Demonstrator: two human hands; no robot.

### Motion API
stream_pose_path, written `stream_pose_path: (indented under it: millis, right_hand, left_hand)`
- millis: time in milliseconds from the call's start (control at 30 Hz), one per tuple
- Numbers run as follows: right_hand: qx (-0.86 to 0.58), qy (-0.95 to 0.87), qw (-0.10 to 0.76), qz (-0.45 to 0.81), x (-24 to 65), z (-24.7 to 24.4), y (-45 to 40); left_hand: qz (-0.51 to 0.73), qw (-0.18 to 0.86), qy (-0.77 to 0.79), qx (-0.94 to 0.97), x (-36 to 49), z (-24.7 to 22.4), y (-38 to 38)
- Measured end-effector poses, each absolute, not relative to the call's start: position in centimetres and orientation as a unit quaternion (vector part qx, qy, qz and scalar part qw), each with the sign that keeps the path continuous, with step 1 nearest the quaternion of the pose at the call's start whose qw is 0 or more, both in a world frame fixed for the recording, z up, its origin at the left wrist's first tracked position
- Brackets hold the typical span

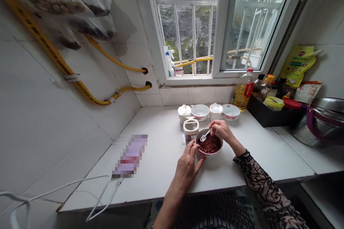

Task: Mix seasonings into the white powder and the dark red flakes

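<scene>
A white bowl (pixel 209 154) with a pink-patterned side stands near the counter's front edge, holding dark red, dried bits (pixel 211 145). My left hand (pixel 187 164) grips its left rim, thumb low at the front and fingers at the side. Above the bowl, my right hand (pixel 220 130) pinches the handle of a small white spoon (pixel 203 138), whose tip is over the bits. Just left of the bowl is an open, square-topped jar (pixel 191 126), partly behind my left fingers. Two white lidded jars (pixel 184 113) (pixel 216 111) and two white bowls (pixel 200 117) (pixel 231 116) stand behind.
An oil bottle (pixel 243 91) and a black box (pixel 268 113) of condiments stand at the back right, beside a metal pot (pixel 319 125). On the left, a blurred purple device (pixel 130 157) sits on a white wire stand (pixel 103 195). Yellow pipes (pixel 80 87) run along the wall.
</scene>
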State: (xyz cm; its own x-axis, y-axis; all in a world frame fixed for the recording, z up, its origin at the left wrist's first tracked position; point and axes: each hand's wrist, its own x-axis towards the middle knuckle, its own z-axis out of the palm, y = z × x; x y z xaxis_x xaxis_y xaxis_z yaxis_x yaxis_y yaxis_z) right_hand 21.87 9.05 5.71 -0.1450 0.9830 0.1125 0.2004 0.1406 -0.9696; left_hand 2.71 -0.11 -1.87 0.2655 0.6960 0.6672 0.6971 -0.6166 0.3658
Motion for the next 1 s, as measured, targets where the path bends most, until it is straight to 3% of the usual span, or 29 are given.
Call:
stream_pose_path:
  millis: [167, 367, 633, 1000]
  right_hand:
    - [-0.483, -0.660, 0.419, 0.395, 21.2, 5.6, 8.4]
    - [-0.458, -0.633, 0.413, 0.467, 21.2, 5.7, 8.5]
    - [-0.448, -0.651, 0.397, 0.466, 21.1, 5.5, 8.3]
    - [-0.461, -0.578, 0.445, 0.505, 22.1, 6.2, 8.9]
  left_hand:
    - [-0.418, 0.000, -0.441, -0.794, 2.8, -2.0, 0.0]
    - [-0.418, -0.003, -0.437, -0.796, 2.7, -2.2, 0.1]
    - [-0.416, -0.013, -0.442, -0.795, 2.7, -2.1, 0.0]
    - [-0.419, 0.002, -0.441, -0.794, 2.8, -1.8, -0.1]
